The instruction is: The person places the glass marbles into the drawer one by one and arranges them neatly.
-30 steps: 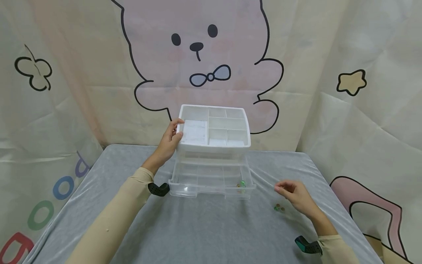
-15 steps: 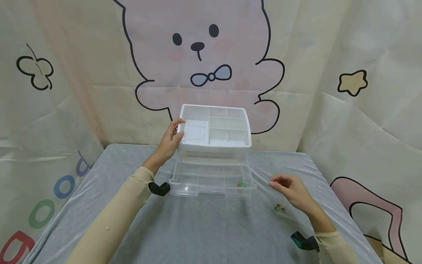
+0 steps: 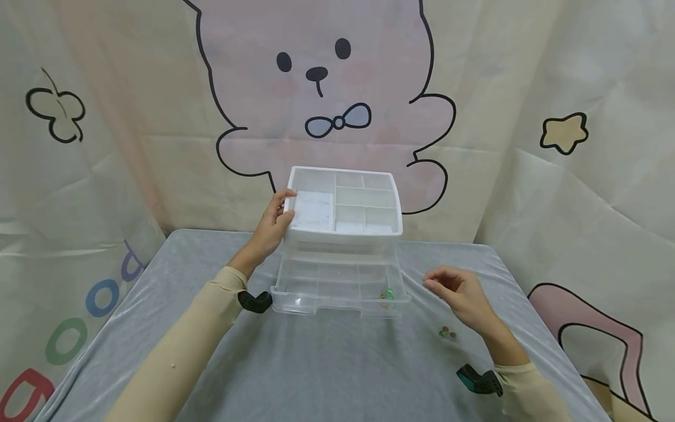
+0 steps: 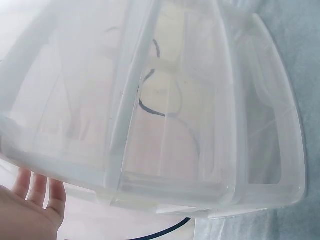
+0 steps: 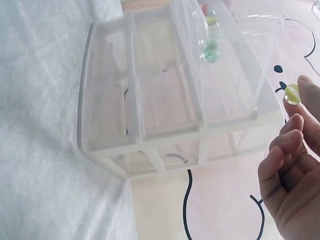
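Note:
A clear plastic drawer organizer with a white divided top tray (image 3: 364, 197) stands on the table. My left hand (image 3: 270, 225) grips the tray's left side, fingertips over its rim. Below, a transparent drawer (image 3: 337, 305) is pulled out toward me, with several green and amber marbles (image 3: 389, 293) in its right compartment. To the right of that drawer, my right hand (image 3: 464, 299) is raised above the cloth. It pinches a clear marble (image 5: 292, 94) with a yellow swirl between thumb and index finger. The other fingers are curled in toward the palm.
Several more marbles (image 3: 447, 333) lie on the grey tablecloth (image 3: 337, 375) below the right hand. A printed cartoon backdrop (image 3: 474, 70) hangs right behind the table and along both sides.
My right hand has moved left and slightly up, closer to the open drawer. My left hand keeps its grip on the organizer, which has stayed in place.

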`<state>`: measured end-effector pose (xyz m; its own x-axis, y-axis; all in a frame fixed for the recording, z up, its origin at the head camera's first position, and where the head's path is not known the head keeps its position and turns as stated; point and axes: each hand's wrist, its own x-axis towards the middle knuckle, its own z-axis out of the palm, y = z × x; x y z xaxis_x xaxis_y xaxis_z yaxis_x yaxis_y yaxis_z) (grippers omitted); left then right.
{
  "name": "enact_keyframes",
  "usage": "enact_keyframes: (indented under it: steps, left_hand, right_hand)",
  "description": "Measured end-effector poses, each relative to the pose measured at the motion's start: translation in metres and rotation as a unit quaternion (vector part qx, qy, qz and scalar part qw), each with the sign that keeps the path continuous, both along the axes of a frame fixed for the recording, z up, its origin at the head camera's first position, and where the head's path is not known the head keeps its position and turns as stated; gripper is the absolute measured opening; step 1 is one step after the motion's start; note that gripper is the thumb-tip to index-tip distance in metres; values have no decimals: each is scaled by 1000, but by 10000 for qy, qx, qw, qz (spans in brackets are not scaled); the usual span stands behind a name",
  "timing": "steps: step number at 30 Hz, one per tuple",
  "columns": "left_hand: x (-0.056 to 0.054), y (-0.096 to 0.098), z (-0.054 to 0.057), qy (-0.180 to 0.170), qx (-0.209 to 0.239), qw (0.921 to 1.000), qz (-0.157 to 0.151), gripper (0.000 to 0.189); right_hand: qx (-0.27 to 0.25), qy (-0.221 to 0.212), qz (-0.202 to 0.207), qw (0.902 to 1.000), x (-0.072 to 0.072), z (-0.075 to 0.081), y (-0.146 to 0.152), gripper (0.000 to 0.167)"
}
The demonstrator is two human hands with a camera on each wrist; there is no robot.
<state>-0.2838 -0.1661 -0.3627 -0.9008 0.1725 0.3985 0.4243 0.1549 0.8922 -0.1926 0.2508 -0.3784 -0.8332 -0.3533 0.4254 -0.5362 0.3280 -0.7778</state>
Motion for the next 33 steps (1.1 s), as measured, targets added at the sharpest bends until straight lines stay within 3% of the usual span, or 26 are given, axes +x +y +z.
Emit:
enact_keyframes:
  steps: [13,21,28,33]
  left_hand:
    - [1,-2,2,-9,-107,9999,47,41]
    - [0,-2,2,4,-57,10000,-20,40]
    - [1,-2,0,-50,-42,10000,3,40]
    - [0,0,0,-22,-27,10000,27,40]
  right_hand:
    - [-607,385,559,9958,3,15,-24,6]
    - [-226,678,247,9971,2,22,-40,5]
    - [-111,785,252,9965,0,22,-55,5]
    - [-100,899,468,9948,-1,22,-64,7]
